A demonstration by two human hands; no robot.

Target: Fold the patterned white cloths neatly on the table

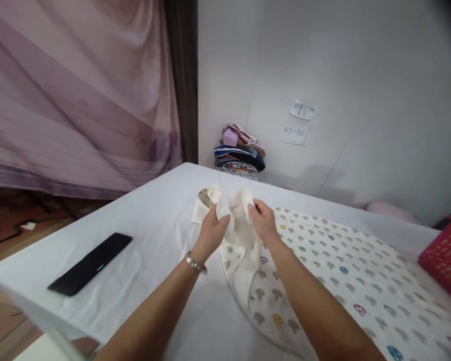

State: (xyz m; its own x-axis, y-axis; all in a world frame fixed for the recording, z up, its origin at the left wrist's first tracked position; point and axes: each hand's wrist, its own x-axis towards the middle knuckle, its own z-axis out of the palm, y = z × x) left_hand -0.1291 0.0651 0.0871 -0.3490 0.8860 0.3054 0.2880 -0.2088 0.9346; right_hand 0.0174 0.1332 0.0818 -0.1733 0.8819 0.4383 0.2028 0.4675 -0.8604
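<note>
Both hands, left hand [211,226] and right hand [263,219], have a closed grip on the patterned cloth [323,271]. Lifted unevenly, its bunched edge could slip free. It might then drag across the worktop [154,220].

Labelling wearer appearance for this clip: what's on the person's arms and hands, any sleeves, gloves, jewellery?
Both forearms are bare, with no sleeves in view and no gloves. The left hand has a thin metallic bracelet at the wrist. The right hand shows no jewellery or markings.

Both hands grip a bunched end of a cream mushroom-print cloth [323,271] lifted off the white bench [154,220]: left hand [212,228], with a bracelet [195,263], and right hand [263,220]. At eight o'clock lies a black phone [90,263]; at twelve, stacked clothes [240,150]; at three, a red basket [447,255].
</note>
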